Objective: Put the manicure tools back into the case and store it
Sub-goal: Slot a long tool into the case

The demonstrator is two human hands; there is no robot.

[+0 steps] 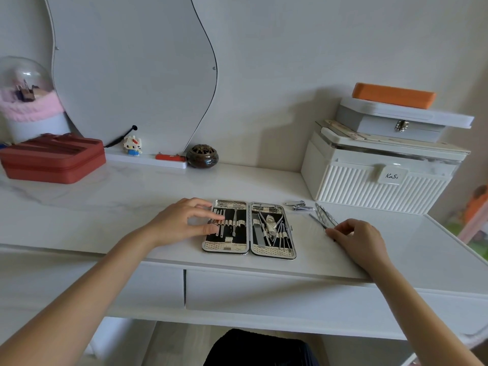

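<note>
Resting left hand (184,220) released on open case (248,229), right hand (356,237) pinching tool (320,224), box (380,178) labelled "KaSi"

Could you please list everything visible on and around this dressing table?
manicure case: one, silver and black, open, centre
loose tools: several, silver, right of case
nail clippers: two, silver, behind loose tools
ribbed box: one, white, right rear
grey box: one, atop ribbed box
orange case: one, topmost
red case: one, left rear
incense burner: one, brown, by mirror
mirror: one, wavy
cat figurine: one, white
left hand: on case
right hand: pinching a loose tool
</note>
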